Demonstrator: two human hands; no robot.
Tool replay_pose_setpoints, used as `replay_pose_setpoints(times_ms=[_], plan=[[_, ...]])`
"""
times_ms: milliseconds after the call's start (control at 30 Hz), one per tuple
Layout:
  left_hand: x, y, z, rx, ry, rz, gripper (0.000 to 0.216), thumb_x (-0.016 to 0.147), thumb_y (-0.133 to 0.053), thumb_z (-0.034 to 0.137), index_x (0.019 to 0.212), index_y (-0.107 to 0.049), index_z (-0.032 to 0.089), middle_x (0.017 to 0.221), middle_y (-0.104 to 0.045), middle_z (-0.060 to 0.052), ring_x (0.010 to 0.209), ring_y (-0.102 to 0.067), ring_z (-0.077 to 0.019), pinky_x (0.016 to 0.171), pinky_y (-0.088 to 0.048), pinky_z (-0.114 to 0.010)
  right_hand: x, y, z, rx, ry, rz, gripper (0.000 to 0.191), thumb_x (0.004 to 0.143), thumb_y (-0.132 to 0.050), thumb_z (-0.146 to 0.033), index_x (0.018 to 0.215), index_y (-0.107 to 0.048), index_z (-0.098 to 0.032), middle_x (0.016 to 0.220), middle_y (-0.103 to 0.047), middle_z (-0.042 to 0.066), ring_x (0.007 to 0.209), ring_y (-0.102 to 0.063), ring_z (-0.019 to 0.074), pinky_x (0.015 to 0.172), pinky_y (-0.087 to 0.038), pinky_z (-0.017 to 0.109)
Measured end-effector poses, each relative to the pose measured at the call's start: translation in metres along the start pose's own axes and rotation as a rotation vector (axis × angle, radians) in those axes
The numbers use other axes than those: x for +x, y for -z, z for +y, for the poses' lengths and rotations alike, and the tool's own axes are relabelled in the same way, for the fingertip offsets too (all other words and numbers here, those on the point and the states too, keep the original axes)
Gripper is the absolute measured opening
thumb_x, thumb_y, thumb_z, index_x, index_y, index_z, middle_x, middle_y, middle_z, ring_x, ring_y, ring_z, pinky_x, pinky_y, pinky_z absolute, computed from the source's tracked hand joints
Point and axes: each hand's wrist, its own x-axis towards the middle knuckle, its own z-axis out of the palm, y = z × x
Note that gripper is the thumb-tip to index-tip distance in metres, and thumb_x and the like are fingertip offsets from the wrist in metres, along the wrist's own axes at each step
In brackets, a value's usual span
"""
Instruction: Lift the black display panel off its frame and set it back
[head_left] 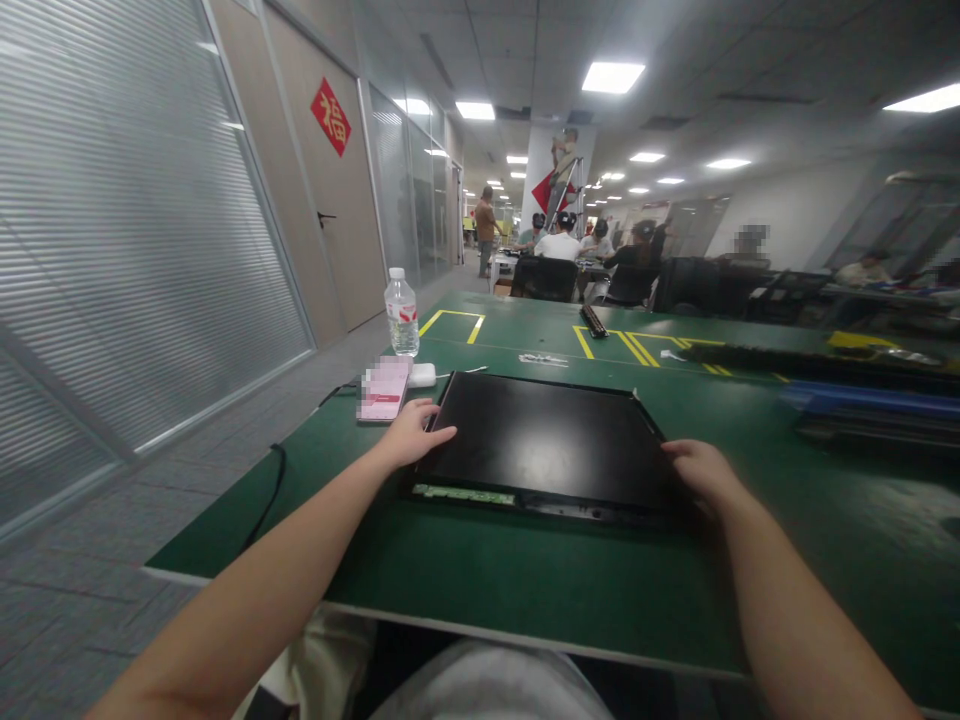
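The left grip (409, 435) is clamped on the left edge of a black screen (547, 430) over the green tabletop (525, 580); the right grip (709, 472) touches the opposite edge, whether closed I cannot tell. Just beyond the left grip are a phone (386, 392), then a bottle (402, 318); well past both, people (556, 242) sit.

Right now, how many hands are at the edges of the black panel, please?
2: the left hand at the left edge of the black panel, the right hand at its right edge. Some fingers may be hidden.
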Motion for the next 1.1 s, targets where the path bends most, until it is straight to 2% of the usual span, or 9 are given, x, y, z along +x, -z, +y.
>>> replay_pose_setpoints(times_ms=[233, 567, 700, 900, 1100], plan=[[0.002, -0.006, -0.009, 0.150, -0.045, -0.035, 0.055, 0.069, -0.073, 0.053, 0.107, -0.070, 0.013, 0.131, -0.055, -0.018, 0.132, -0.048, -0.0374, 0.117, -0.033, -0.046, -0.001, 0.000, -0.001, 0.050, -0.034, -0.016, 0.044, 0.062, -0.055, -0.002, 0.098, -0.078, -0.015, 0.099, -0.076, 0.013, 0.091, -0.071, 0.0238, 0.082, -0.053, 0.030], [0.002, -0.007, -0.010, 0.211, -0.073, -0.051, 0.051, 0.075, -0.068, 0.052, 0.110, -0.070, 0.015, 0.132, -0.055, -0.017, 0.130, -0.050, -0.0359, 0.115, -0.035, -0.046, 0.009, -0.001, 0.012, 0.066, 0.016, -0.075, 0.043, 0.063, -0.056, -0.003, 0.097, -0.078, -0.017, 0.092, -0.077, 0.011, 0.086, -0.072, 0.0243, 0.078, -0.054, 0.031], [0.002, -0.008, -0.012, 0.223, -0.088, -0.052, 0.054, 0.075, -0.068, 0.055, 0.111, -0.070, 0.015, 0.132, -0.056, -0.016, 0.129, -0.050, -0.0360, 0.115, -0.035, -0.046, 0.013, 0.000, 0.011, -0.039, 0.042, -0.062, 0.046, 0.061, -0.055, -0.002, 0.099, -0.078, -0.016, 0.095, -0.077, 0.012, 0.089, -0.072, 0.0248, 0.083, -0.054, 0.032], [0.002, -0.009, -0.011, 0.223, -0.104, -0.062, 0.053, 0.075, -0.068, 0.051, 0.112, -0.069, 0.013, 0.135, -0.053, -0.019, 0.131, -0.047, -0.0377, 0.113, -0.036, -0.048, 0.010, -0.001, 0.003, -0.227, 0.101, -0.029, 0.049, 0.062, -0.053, 0.000, 0.103, -0.078, -0.014, 0.108, -0.075, 0.014, 0.107, -0.068, 0.0271, 0.095, -0.050, 0.032], [-0.003, -0.007, -0.003, 0.216, -0.124, -0.066, 0.061, 0.077, -0.069, 0.047, 0.128, -0.064, 0.014, 0.138, -0.051, -0.019, 0.132, -0.047, -0.0373, 0.114, -0.034, -0.048, 0.008, -0.003, 0.004, -0.262, 0.131, 0.010, 0.047, 0.062, -0.055, -0.001, 0.100, -0.079, -0.015, 0.108, -0.075, 0.015, 0.107, -0.069, 0.0284, 0.093, -0.052, 0.034]])
